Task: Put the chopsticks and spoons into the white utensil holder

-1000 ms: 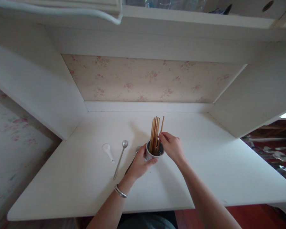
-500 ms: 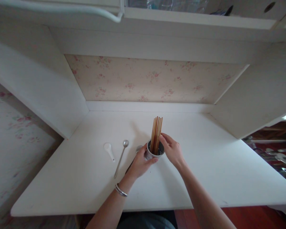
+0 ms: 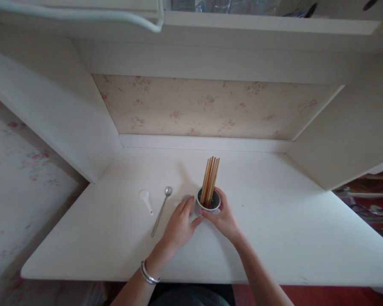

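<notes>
Cup [image 3: 197, 207], light-coloured w/ dark interior, was over the white tabletop [image 3: 274, 238], approx. mid-width, tilted a bit twd the wearer so its mouth showed; whether base was resting or lifted, couldn't tell. Bundle of thin wooden chopsticks [image 3: 210, 180] stood in it, leaning slightly R at top, ends well above the rim; exact no. unclear, as they overlapped. R hand [image 3: 225, 219] had hold of cup: fingers round its R side, thumb across the near side just below rim. L hand [image 3: 178, 225] was at cup's L side, holding nothing that showed; fingers and thumb apart in a loose, fairly wide curve facing the wall, thumb tip by cup's near side, close to R thumb. Actual contact betw. L hand & cup: couldn't tell. Silver bracelet [image 3: 150, 274] on L wrist, nearer the wearer than cup. Just L of cup, a small roundish item [image 3: 186, 197], mostly hidden behind L fingers, type unclear. Further L of cup, long-handled metal spoon [image 3: 161, 210], bowl at far end, handle slanting twd wearer. Beyond that, furthest L of cup, short white spoon [image 3: 145, 199], bowl also at far end. Well behind cup: floral panel [image 3: 191, 106].
</notes>
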